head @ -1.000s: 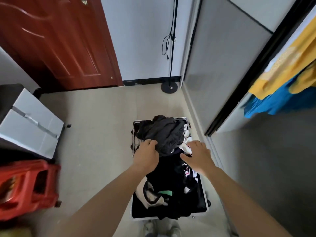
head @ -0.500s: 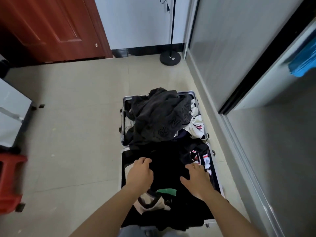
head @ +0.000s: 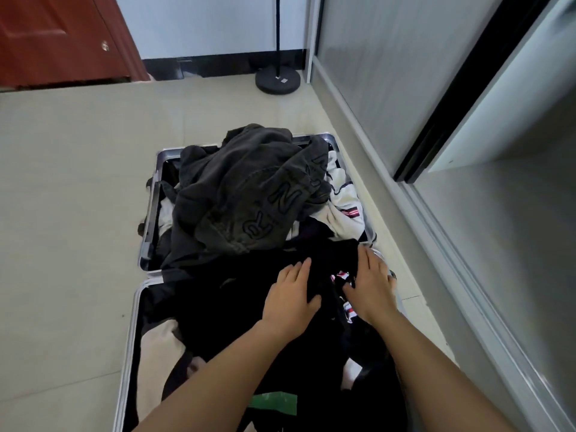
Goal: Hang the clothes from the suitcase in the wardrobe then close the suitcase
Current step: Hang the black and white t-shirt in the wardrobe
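An open silver-framed suitcase (head: 149,232) lies on the floor, full of clothes. A dark grey garment with stitched letters (head: 249,194) is heaped in its far half, beside a white garment (head: 343,198) at the right. Black clothes (head: 224,307) fill the near half. My left hand (head: 290,300) lies on the black cloth with its fingers straight and its thumb pressed into a fold. My right hand (head: 371,288) rests just to the right, fingers extended over the same cloth near the suitcase's right edge. The wardrobe (head: 514,244) stands open at the right.
A grey sliding wardrobe door (head: 374,73) with a black frame runs along the right, its floor track close to the suitcase. A round black lamp base (head: 277,80) stands by the far wall. A red-brown door (head: 62,39) is at the top left. Bare tiled floor (head: 68,198) lies left of the suitcase.
The view has tilted down and moved closer to the suitcase. Both hands have shifted right and forward across the black clothes, and now lie closer together.
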A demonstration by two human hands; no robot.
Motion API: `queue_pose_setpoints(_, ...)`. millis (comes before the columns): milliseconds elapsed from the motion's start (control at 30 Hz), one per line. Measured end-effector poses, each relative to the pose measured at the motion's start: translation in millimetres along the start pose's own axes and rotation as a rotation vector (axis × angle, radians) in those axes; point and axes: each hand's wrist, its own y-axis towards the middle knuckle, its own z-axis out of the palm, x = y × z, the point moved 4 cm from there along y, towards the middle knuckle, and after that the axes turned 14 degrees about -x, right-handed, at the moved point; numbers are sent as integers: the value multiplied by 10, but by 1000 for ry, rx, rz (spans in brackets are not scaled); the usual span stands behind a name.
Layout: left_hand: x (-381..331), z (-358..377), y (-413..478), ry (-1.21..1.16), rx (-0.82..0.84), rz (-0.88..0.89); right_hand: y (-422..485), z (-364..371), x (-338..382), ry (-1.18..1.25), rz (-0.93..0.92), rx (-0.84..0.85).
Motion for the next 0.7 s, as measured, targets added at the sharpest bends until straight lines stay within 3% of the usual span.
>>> queue_pose_setpoints(133, -104, 162, 85, 104, -18, -109, 142, 129, -166, -138, 27, 113)
queue_pose_setpoints(233, -116, 196, 75, -62, -10, -153, 83, 245, -206, -164, 4, 127)
queue_pose_setpoints(267, -113, 176, 80, -161, -7, -174, 65, 276, -209, -66, 27, 105)
queue_pose_setpoints(400, -151, -47, 147, -681, 11, -399, 105, -6, -144, 628, 407, -52)
queue_pose_setpoints(567, -433, -468, 329, -1142, -16, -635, 266, -588, 62, 914, 524, -191)
queue_pose_setpoints(700, -689, -1084, 414, -1372, -10, -692, 269, -1260, 314, 1091, 575, -238)
